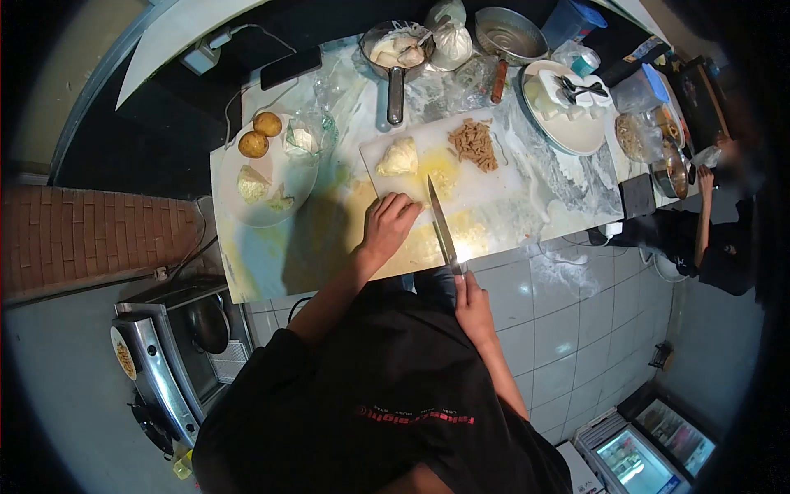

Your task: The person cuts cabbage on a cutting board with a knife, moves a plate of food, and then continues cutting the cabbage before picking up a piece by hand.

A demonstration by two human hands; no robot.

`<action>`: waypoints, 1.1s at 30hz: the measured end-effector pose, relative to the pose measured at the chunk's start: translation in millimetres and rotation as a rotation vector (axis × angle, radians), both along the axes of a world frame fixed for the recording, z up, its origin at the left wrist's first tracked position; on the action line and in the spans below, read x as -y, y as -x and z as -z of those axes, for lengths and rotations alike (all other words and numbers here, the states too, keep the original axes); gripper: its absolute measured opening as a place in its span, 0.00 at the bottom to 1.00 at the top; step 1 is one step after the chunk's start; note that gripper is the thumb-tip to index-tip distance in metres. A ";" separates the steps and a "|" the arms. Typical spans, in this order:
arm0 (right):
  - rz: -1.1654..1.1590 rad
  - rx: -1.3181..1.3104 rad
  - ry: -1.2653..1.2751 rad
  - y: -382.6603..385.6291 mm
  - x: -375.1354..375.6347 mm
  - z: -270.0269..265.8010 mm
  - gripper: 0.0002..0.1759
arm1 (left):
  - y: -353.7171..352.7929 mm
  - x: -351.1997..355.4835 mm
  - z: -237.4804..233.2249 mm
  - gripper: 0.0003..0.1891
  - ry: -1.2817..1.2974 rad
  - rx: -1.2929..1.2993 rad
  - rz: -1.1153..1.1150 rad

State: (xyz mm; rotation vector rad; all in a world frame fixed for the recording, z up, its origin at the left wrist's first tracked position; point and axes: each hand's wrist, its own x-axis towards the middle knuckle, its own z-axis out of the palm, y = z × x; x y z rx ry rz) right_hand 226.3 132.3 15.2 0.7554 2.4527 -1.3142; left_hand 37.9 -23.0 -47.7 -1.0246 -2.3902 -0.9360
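Note:
My right hand [472, 306] is wrapped round the handle of a long kitchen knife [442, 224], its blade pointing away across the front of the white cutting board [428, 136]. My left hand [390, 224] rests on the board's near left edge with its fingers curled together. A small pale yellow bit shows at those fingertips, but whatever they pinch is mostly hidden. Beyond it lies a pale yellow lump [398, 157], with yellow shreds [444, 176] to its right. A pile of brown strips [473, 146] sits on the board's far right part.
A plate [284, 216] at left bears two round brown items and pale pieces. A pan [396, 92] of food, plastic bags and a metal pan [510, 34] stand behind the board. At right is a plate [576, 142] with a white tray. Another person [724, 247] stands at far right.

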 end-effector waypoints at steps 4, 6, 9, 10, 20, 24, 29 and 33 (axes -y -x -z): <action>-0.004 -0.060 -0.036 0.1 3.7 3.4 0.20 | 0.4 2.3 -0.2 0.05 -0.007 0.005 0.023; -0.036 -0.086 -0.099 -0.5 3.6 11.9 0.23 | 3.5 4.5 -4.5 0.04 0.015 0.010 0.024; -0.037 -0.064 -0.060 0.8 4.1 14.1 0.22 | 0.7 8.7 -7.1 0.08 0.045 0.018 0.049; -0.038 -0.061 -0.059 1.7 5.2 13.3 0.22 | -2.3 10.4 -7.3 0.11 0.065 0.028 0.034; -0.099 -0.070 -0.192 7.6 7.2 7.4 0.17 | -2.8 13.4 -1.7 0.13 -0.130 0.202 -0.007; -0.126 -0.040 -0.232 12.1 11.8 0.0 0.14 | 0.5 15.9 -1.1 0.11 -0.173 0.177 0.035; -0.165 0.049 -0.272 15.8 14.8 -4.8 0.15 | 0.9 18.5 -2.2 0.12 -0.184 0.211 0.065; -0.198 0.110 -0.298 16.9 15.7 -8.1 0.16 | 1.6 19.3 -1.4 0.12 -0.168 0.200 0.072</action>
